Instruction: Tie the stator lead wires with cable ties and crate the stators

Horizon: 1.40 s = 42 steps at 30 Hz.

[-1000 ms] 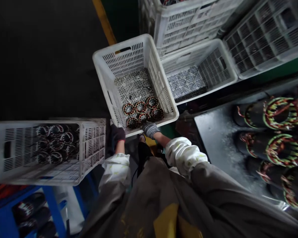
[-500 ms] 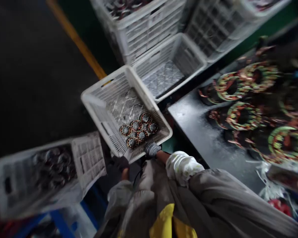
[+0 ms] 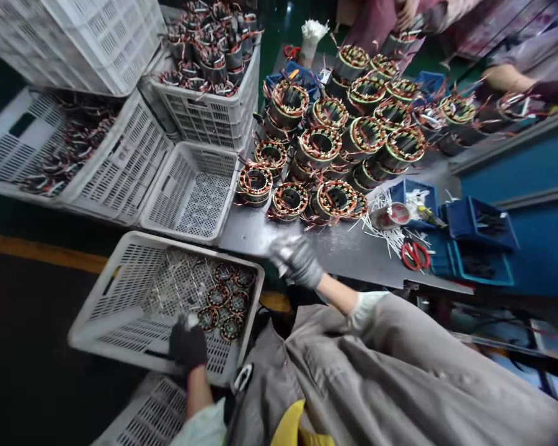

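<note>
Dark workbench [image 3: 255, 238] ahead, left grip [image 3: 188, 344] closed on white crate [image 3: 181, 249] rim beside small stators [image 3: 218, 303], right grip [image 3: 297, 260] blurred, unclear.

Left hand [image 3: 188, 342] low, fingers curled downward; right hand [image 3: 297, 261] reaching outward, arm extended (gloved, slightly blurred).

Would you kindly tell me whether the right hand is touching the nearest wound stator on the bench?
Apart: the head view shows the right hand clear of the wound stator, with a strip of the metal bench visible between them.
</note>
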{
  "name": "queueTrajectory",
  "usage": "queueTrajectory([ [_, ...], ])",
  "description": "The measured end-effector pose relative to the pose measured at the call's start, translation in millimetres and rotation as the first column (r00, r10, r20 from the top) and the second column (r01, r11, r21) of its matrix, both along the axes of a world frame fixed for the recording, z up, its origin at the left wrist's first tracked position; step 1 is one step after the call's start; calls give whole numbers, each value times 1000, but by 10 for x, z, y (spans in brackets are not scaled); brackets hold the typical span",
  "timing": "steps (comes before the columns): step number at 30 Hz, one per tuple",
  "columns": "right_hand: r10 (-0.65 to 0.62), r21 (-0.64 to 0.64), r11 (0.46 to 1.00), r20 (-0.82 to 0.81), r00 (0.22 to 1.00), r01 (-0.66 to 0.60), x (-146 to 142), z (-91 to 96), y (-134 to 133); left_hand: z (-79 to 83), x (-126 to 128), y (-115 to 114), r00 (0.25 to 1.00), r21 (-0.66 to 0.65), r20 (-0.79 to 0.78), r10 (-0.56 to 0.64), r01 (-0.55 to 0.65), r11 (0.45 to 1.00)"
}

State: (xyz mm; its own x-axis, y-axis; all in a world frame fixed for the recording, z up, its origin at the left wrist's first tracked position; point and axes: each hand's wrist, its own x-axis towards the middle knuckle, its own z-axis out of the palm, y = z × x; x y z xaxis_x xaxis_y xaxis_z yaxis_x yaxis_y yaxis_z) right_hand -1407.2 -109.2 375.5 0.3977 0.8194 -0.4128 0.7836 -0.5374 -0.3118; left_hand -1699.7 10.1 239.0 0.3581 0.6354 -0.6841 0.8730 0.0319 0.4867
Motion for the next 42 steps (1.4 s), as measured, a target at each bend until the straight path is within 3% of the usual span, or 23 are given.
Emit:
queueTrajectory([
  [1, -137, 63, 990, 207, 969, 127, 256, 156, -86, 1, 233, 82, 1000, 27, 9, -2, 2, 1000],
  [2, -257, 127, 966, 382, 888, 225, 509, 293, -163, 22, 517, 159, 999, 48, 45, -21, 19, 999],
  [4, -338, 93, 934, 547, 766, 345, 941, 472, -269, 145, 1190, 293, 978, 110, 175, -115, 96, 989],
  [5, -314, 3, 923, 583, 749, 385, 1099, 507, -291, 246, 1552, 343, 929, 190, 296, -222, 171, 967],
  [7, -218, -218, 886, 584, 782, 410, 1283, 501, -279, 483, 2269, 397, 834, 357, 366, -413, 284, 890],
  [10, -127, -396, 838, 526, 841, 374, 1326, 456, -200, 737, 3204, 364, 806, 453, 178, -565, 442, 774],
  [12, -103, -439, 832, 479, 872, 340, 1322, 475, -168, 746, 3667, 309, 774, 397, 29, -632, 571, 718],
  [15, -43, -506, 824, 391, 920, 254, 1394, 558, -193, 582, 4072, 279, 742, 251, -108, -662, 664, 704],
  [18, 6, -508, 847, 308, 951, 159, 1538, 635, -290, 439, 4162, 330, 720, 186, -141, -680, 694, 696],
  [20, 12, -485, 866, 262, 965, 121, 1627, 664, -368, 438, 4091, 354, 700, 189, -136, -701, 713, 675],
  [27, -41, -406, 908, 156, 987, 102, 1723, 656, -505, 718, 3619, 94, 627, 207, -112, -770, 773, 600],
  [34, -212, -230, 946, 96, 972, 229, 1689, 588, -574, 808, 3559, 8, 550, 187, -124, -826, 830, 525],
  [39, -270, -167, 947, 38, 962, 273, 1649, 543, -676, 890, 3488, 20, 618, 295, -134, -775, 771, 564],
  [42, -309, -146, 940, 27, 951, 309, 1628, 530, -699, 817, 3550, 1, 616, 207, -147, -774, 784, 585],
])
